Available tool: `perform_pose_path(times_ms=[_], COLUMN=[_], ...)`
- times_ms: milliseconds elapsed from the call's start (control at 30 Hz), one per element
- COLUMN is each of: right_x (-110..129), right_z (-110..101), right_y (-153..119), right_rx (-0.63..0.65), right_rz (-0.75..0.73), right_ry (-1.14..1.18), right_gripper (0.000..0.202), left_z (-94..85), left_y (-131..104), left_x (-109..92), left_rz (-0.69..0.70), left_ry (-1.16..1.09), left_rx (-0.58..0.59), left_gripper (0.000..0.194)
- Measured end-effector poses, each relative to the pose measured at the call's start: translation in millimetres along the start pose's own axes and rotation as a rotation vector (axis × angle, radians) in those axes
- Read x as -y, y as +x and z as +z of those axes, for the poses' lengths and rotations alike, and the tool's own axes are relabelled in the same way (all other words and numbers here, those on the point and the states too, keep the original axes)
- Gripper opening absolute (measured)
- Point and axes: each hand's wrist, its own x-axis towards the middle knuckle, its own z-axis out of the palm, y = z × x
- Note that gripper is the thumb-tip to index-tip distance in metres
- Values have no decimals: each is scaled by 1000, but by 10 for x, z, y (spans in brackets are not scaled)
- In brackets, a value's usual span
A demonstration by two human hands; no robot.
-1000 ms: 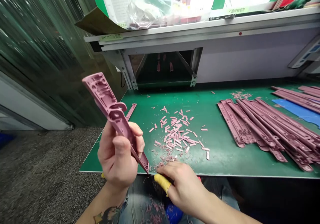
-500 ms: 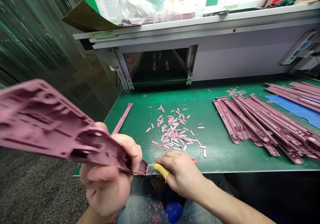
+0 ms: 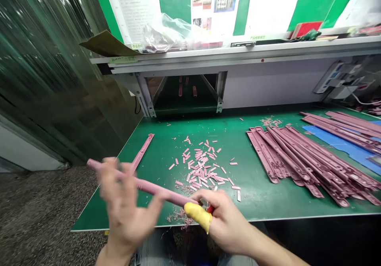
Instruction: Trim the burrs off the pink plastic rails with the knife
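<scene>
A long, narrow pink plastic part (image 3: pixel 175 198) slants over the front left of the bench, its smooth outer side showing. The right end of it is gripped in my right hand (image 3: pixel 226 218), whose thumb wears a yellow finger cover. Something small and red (image 3: pixel 210 209) shows in the same grip; most of it is hidden. Blurred by motion, my left hand (image 3: pixel 131 206) is at the part's left half with fingers spread and not wrapped around it. Behind the hands lies a scattered heap of small pink plastic pieces (image 3: pixel 202 167).
On the green bench (image 3: pixel 166 143), one pink strip (image 3: pixel 143 153) lies at the left and a pile of long pink parts (image 3: pixel 306 159) at the right. Beyond it is blue sheeting (image 3: pixel 336 139). A chute opening (image 3: pixel 187 99) sits under the shelf (image 3: pixel 178 62).
The pink part has swung down and turned over to its smooth side. My left hand has loosened its fingers; my right hand has closed on the part's end. The camera view has shifted.
</scene>
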Motion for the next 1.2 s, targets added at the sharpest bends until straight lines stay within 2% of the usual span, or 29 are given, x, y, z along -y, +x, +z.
perform_pose_path(times_ms=[67,133,200,267,400,500,600,700,967,1100,1200], right_x=[31,45,32,-6,-95,-118,-96,-61,-17,-16,-23], right_z=[-171,-302,-374,-384,-273,-203,-218,-264,-269,-259,-245], right_y=[14,4,-20,-39,9,102,162,158,122,148,178], right_rx=[121,205,168,93,8,-84,-67,-53,-165,-216,-272], right_rz=[45,56,13,-92,-385,-522,-584,-624,-642,-611,-574], right_ry=[91,166,101,-101,-587,-827,-905,-896,-850,-842,-839], right_gripper=[28,28,28,32,54,53,46,40,45,43,39], left_z=[-44,-111,-192,-275,-389,-418,-443,-471,-354,-265,-214], left_y=[-97,-97,-16,102,307,400,443,422,60,-53,-82], left_x=[19,30,47,62,0,-115,-202,-225,-244,-347,-416], left_rz=[333,425,422,460,606,711,791,784,457,294,228], left_ry=[221,237,235,292,408,518,575,536,263,302,354], left_rx=[319,534,594,630,731,791,778,715,547,482,430], left_gripper=[81,71,69,66,61,55,50,44,53,48,46])
